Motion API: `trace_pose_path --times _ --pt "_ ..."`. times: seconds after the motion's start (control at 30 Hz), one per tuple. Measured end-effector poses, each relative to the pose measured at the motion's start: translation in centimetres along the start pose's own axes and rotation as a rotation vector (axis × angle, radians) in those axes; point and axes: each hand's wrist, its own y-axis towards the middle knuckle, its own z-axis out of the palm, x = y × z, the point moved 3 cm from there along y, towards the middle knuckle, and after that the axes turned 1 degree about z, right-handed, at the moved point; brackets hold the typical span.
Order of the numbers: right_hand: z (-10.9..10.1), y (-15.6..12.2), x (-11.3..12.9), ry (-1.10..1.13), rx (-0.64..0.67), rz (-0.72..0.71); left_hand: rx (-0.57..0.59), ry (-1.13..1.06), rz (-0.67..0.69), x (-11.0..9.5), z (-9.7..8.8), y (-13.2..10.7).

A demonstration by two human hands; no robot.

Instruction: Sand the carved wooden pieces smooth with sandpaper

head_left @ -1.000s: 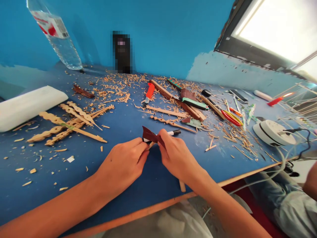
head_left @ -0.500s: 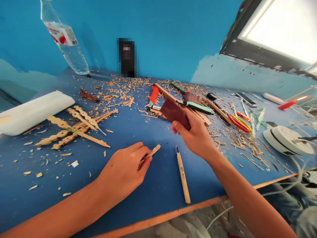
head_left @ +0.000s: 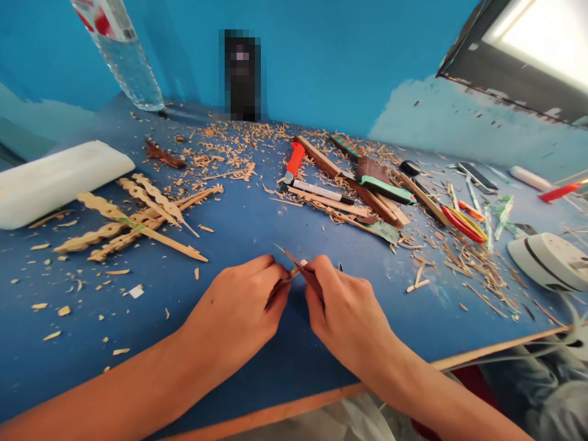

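My left hand [head_left: 245, 300] is closed around a small carved wooden stick [head_left: 296, 269], whose pale end pokes out past the fingertips. My right hand [head_left: 346, 309] pinches a folded piece of brown sandpaper [head_left: 293, 257], seen nearly edge-on. The sandpaper meets the stick's end between the two hands, low over the blue table. Just behind my right hand shows the dark tip of a carving tool [head_left: 340, 266]; its wooden handle is hidden. Left of my hands lie several carved wooden sticks [head_left: 138, 226], some crossing each other.
A water bottle [head_left: 128, 61] and a blurred dark object [head_left: 242, 79] stand by the wall. Beyond my right hand lie a red-handled cutter [head_left: 294, 160], a marker [head_left: 321, 191], a green-handled tool [head_left: 388, 188] and pliers [head_left: 463, 223]. Wood shavings litter the table [head_left: 248, 229].
My right hand has come down and left with the sandpaper, bringing it against the stick in my left hand. It now covers most of the carving tool. The view has tilted slightly downward.
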Motion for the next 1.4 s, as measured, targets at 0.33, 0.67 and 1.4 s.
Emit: trace_pose_path --times 0.33,0.67,1.4 --pt "-0.4 0.0 -0.2 0.018 0.07 0.058 0.01 -0.01 0.035 -0.1 0.0 -0.2" --pt "-0.5 -0.2 0.4 -0.046 0.094 -0.059 -0.003 -0.007 0.051 0.0 -0.1 0.0" --pt "0.8 0.3 0.5 -0.028 0.108 -0.091 -0.036 -0.034 0.04 0.4 0.1 -0.4"
